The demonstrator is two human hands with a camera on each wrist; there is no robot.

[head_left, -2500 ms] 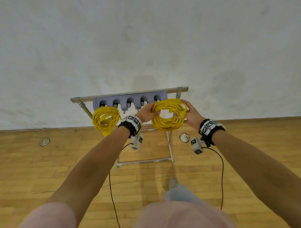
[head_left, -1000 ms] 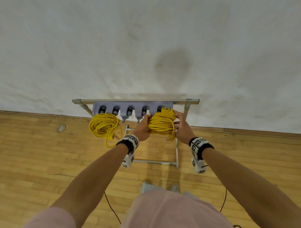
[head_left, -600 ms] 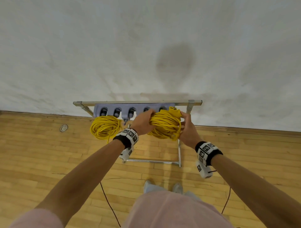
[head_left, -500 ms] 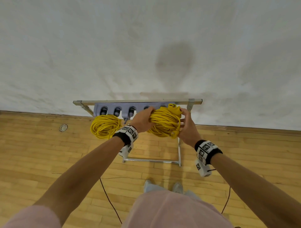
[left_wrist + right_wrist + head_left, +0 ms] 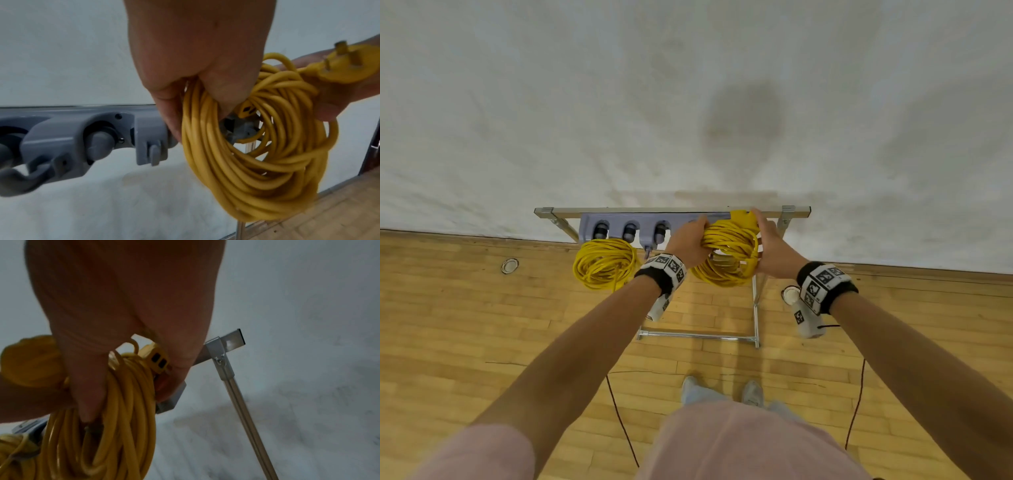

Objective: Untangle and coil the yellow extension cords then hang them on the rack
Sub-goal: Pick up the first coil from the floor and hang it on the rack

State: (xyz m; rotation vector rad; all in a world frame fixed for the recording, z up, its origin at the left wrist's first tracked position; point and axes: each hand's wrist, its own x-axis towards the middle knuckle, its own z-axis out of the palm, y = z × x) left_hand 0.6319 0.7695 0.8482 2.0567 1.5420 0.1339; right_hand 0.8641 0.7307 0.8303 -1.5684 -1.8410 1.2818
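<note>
A: Head view, entry: both hands hold one coiled yellow cord [image 5: 726, 255] up at the right end of the grey hook bar [image 5: 619, 224] on the metal rack [image 5: 756, 308]. Left hand [image 5: 688, 241] curls its fingers round the coil's left side; right hand [image 5: 774, 250] grips the right side.

B: Wrist views agree?

A: Left wrist: fingers wrapped through the loops, a grey hook [image 5: 240, 129] showing inside the coil's opening. Whether the loops rest on it, cannot tell. Pronged plug [image 5: 345, 65] lies against the right palm. Right wrist: socket end [image 5: 157, 359] sits under the hand.

B: Other cord?

A: Second coil [image 5: 604, 263] hangs from the bar's left end, well apart.
</note>
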